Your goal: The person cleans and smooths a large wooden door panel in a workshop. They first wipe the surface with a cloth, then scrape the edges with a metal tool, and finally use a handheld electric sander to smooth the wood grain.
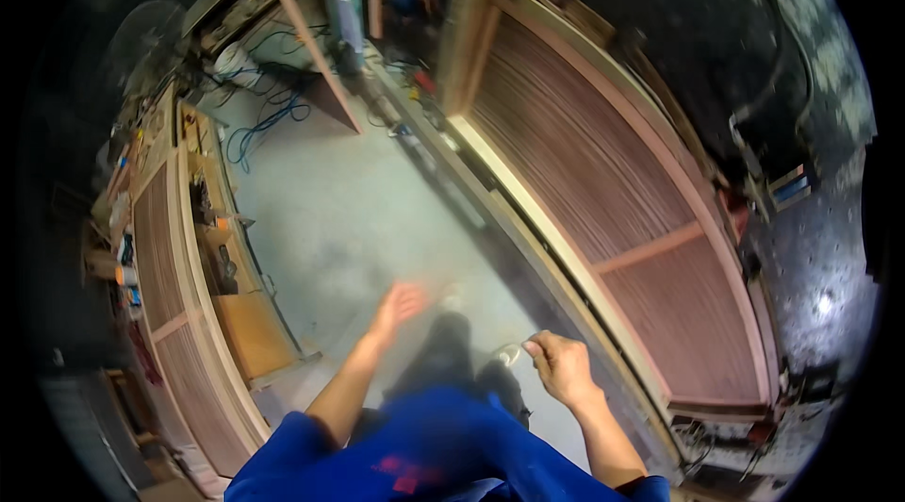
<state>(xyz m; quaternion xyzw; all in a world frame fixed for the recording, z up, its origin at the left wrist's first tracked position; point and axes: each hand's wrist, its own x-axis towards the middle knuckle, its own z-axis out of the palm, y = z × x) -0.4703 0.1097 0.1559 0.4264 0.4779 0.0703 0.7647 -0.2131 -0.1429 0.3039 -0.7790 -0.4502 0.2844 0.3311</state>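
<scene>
I stand on a grey concrete floor (349, 219) between two slatted wooden door panels. My left hand (401, 302) is stretched forward over the floor, blurred, fingers apart and holding nothing. My right hand (558, 365) is curled into a loose fist near the edge of the large louvred panel (603, 181) on my right; something small and pale shows at its fingers, too blurred to name. My blue sleeves and dark trousers fill the lower middle.
A second louvred panel (174, 313) lies at the left beside a workbench (222, 247) with tools. Blue cables (264, 120) trail on the floor at the back. A long wooden strip (306, 35) leans near shelves.
</scene>
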